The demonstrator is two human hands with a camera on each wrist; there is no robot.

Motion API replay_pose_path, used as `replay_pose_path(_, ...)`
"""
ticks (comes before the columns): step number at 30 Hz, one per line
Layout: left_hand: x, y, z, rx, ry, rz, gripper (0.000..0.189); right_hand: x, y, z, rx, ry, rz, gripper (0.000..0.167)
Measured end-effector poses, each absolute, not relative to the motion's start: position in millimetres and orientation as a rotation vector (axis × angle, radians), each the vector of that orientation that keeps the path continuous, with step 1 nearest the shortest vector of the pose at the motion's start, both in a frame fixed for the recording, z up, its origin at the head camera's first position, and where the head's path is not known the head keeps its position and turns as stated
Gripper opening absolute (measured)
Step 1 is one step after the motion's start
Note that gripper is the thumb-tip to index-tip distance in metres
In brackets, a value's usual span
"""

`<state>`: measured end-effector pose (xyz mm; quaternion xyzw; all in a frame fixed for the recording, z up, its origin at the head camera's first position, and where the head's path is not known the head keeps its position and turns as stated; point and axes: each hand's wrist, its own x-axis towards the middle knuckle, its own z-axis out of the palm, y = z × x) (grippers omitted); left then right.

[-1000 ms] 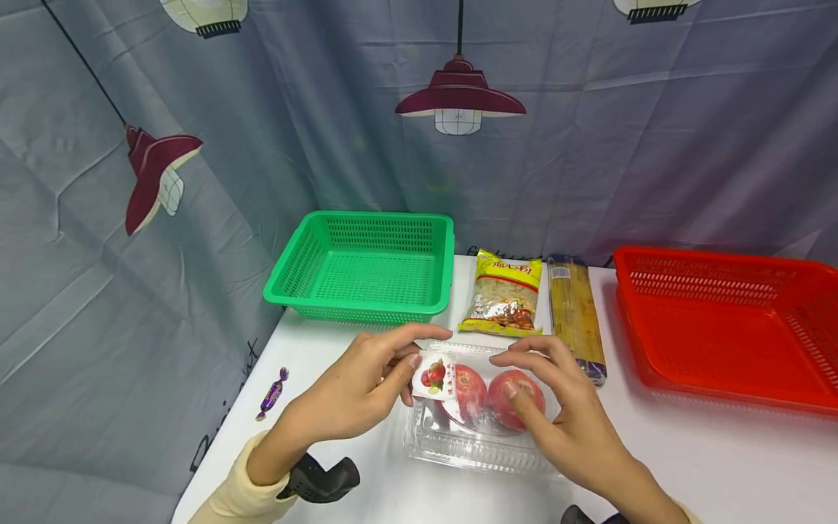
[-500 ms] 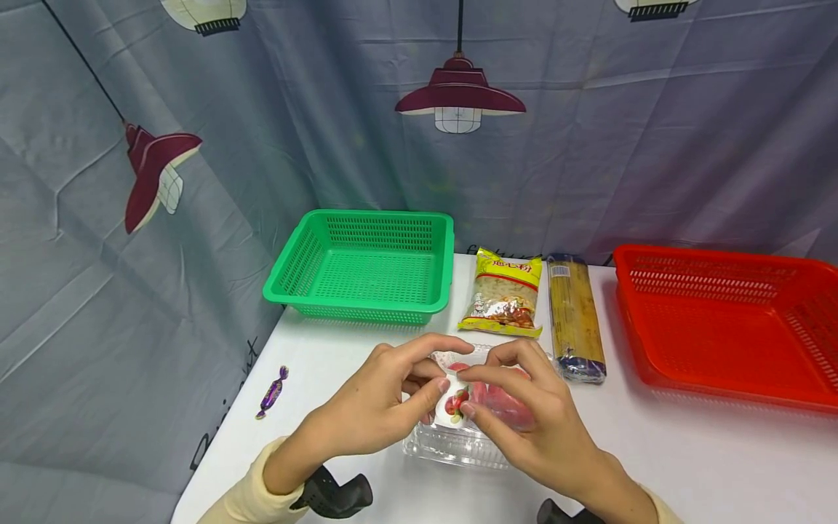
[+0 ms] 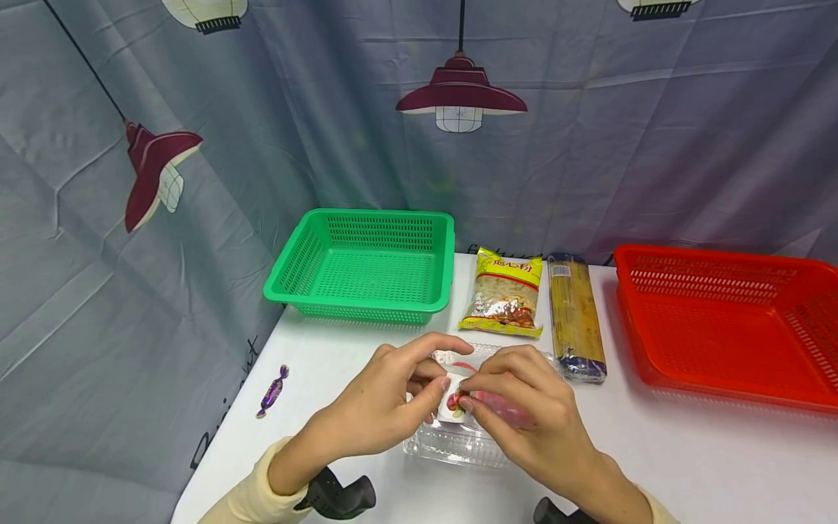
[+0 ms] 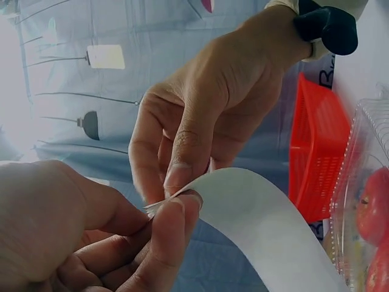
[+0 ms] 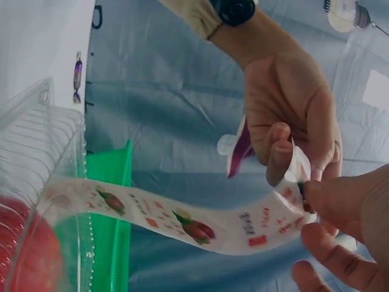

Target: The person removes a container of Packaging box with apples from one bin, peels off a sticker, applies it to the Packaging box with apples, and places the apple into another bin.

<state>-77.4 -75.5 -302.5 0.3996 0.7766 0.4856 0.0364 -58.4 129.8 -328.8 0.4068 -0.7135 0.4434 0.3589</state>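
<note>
Both hands are on one thing in my views: the left hand (image 3: 378, 407) and the right hand (image 3: 537, 418) each pinch the same end of a printed label strip (image 5: 194, 225), fingertips crowded together. The strip hangs over the clear box (image 3: 452, 445), near the middle of the desk (image 3: 707, 466), with red fruit (image 4: 374, 207) inside the box.

What worries me most is tearing. The pinched edge seems to fan into layers, though it's too small to be sure; if the two hands pull unevenly, I'd expect the paper to rip across a label. If the back is sticky, a label could also cling to a finger or fold onto itself, since there's so little room between the thumbs.

The loose length sags toward the box, and I can't tell whether it touches. Should it catch on the ridged rim, a tug could drag the box, which looks light for its size. Pushed far, it would bump the pasta bag (image 3: 504, 295) or the noodle pack (image 3: 576, 316).
</note>
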Motion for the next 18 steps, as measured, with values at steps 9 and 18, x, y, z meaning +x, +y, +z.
replay_pose_path(9, -76.4, -74.6, -302.2, 1.266, 2.413, 1.476, 0.043, -57.4, 130.1, -329.7, 1.043, -1.877, 1.151, 0.025)
replay_pose_path(18, -80.1, -76.3, -304.7, 1.237, 2.485, 1.499, 0.038, -59.0, 132.9, -332.5, 1.03, -1.826, 1.188, 0.017)
